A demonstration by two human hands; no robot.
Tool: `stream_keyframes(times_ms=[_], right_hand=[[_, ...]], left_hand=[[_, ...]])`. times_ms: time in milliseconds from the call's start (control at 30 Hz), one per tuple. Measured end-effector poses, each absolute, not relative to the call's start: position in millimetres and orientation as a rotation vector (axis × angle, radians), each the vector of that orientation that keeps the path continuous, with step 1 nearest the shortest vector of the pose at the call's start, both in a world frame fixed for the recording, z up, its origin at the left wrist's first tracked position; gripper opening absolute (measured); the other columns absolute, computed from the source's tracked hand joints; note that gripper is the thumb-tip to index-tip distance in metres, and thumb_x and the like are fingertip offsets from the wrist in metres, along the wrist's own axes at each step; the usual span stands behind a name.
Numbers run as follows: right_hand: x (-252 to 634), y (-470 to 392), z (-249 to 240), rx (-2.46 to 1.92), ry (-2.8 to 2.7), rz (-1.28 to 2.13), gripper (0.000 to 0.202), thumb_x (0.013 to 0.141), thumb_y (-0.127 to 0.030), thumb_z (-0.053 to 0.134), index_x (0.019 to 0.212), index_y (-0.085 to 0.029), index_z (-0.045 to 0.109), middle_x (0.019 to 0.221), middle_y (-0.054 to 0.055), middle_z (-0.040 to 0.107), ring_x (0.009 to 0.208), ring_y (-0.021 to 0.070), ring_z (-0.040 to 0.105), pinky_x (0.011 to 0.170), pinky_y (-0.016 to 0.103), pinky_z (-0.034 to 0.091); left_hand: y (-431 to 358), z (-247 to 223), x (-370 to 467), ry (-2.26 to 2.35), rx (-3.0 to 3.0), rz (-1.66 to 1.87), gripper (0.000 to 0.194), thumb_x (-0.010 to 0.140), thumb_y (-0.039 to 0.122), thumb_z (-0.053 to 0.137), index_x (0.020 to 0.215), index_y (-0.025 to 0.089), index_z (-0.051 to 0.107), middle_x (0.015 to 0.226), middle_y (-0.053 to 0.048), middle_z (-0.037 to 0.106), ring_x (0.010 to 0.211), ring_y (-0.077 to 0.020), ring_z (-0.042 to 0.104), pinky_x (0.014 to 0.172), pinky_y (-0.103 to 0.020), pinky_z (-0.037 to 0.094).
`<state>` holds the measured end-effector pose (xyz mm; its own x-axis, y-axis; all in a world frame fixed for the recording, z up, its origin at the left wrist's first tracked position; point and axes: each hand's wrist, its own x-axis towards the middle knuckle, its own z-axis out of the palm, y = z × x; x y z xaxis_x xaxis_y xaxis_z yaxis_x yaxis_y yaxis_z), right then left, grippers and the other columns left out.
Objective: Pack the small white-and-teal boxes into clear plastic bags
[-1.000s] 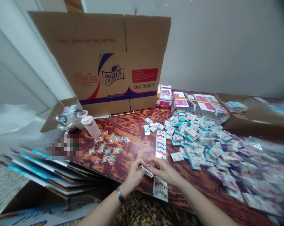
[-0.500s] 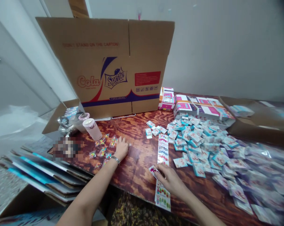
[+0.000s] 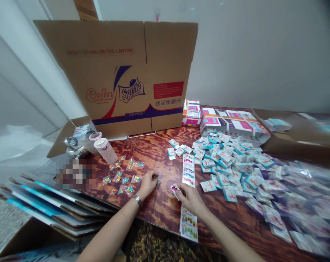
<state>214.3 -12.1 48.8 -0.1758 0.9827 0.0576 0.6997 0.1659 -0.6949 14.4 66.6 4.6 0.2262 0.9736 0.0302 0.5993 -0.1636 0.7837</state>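
Observation:
My right hand (image 3: 191, 198) is closed on the end of a small sticker strip (image 3: 175, 190) with dark pink oval pictures. Beneath it, sticker sheets (image 3: 189, 171) printed with rows of coloured ovals lie in a column on the table (image 3: 154, 214). My left hand (image 3: 149, 185) has its fingers curled together just over the tabletop. A small pale bit shows at its fingertips, too small to name. Left of that hand lie several small clear packets (image 3: 136, 178) of bright coloured pieces.
A heap of small white and blue boxes (image 3: 225, 156) covers the right side. Behind stand a large carton (image 3: 121, 80) and pink-white packages (image 3: 233, 122). At left are a lidded cup (image 3: 107, 151) and folded cardboard sheets (image 3: 55, 207). An open carton (image 3: 298, 142) sits far right.
My left hand has drawn back from the packets toward me and to the right, its fingers now curled in. The right hand still holds the strip, tilted a little more. The view has shifted slightly.

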Motion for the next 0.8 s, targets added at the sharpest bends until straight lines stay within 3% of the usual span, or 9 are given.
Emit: stream_keyframes(times_ms=[267, 400, 533, 800], right_hand=[[208.9, -6.2, 52.3, -1.613, -1.839, 0.913, 0.027, 0.083, -0.036, 0.047, 0.072, -0.018, 0.064, 0.062, 0.000, 0.062, 0.056, 0.0144, 0.052, 0.051, 0.023, 0.031], [208.2, -9.0, 59.3, -1.490, -1.823, 1.028, 0.026, 0.085, -0.034, 0.045, 0.077, -0.017, 0.064, 0.065, 0.000, 0.062, 0.059, 0.0146, 0.053, 0.053, 0.023, 0.033], [216.0, -11.5, 62.1, -1.354, -1.880, 1.079, 0.027, 0.087, -0.033, 0.043, 0.083, -0.018, 0.065, 0.075, 0.001, 0.064, 0.069, 0.0160, 0.055, 0.061, 0.024, 0.038], [217.4, -18.4, 52.6, -1.358, -1.755, 1.080, 0.029, 0.087, -0.042, 0.045, 0.087, -0.019, 0.063, 0.080, 0.002, 0.063, 0.074, 0.0171, 0.056, 0.064, 0.025, 0.041]], left_hand=[[26.3, 31.4, 41.0, 1.095, 1.538, 0.889, 0.022, 0.073, 0.030, 0.061, 0.086, 0.013, 0.056, 0.076, -0.003, 0.062, 0.069, -0.0136, 0.058, 0.062, -0.024, 0.046], [22.4, 36.4, 46.9, 1.067, 1.513, 0.874, 0.025, 0.068, 0.024, 0.064, 0.090, 0.013, 0.058, 0.079, -0.004, 0.062, 0.067, -0.0130, 0.057, 0.060, -0.023, 0.045], [22.8, 35.0, 47.3, 1.061, 1.517, 0.806, 0.029, 0.063, 0.018, 0.065, 0.092, 0.013, 0.061, 0.068, 0.000, 0.061, 0.057, -0.0110, 0.054, 0.053, -0.021, 0.041], [26.0, 36.5, 57.7, 1.077, 1.526, 0.748, 0.026, 0.061, 0.014, 0.065, 0.087, 0.012, 0.062, 0.062, 0.002, 0.058, 0.053, -0.0097, 0.049, 0.051, -0.020, 0.038]])
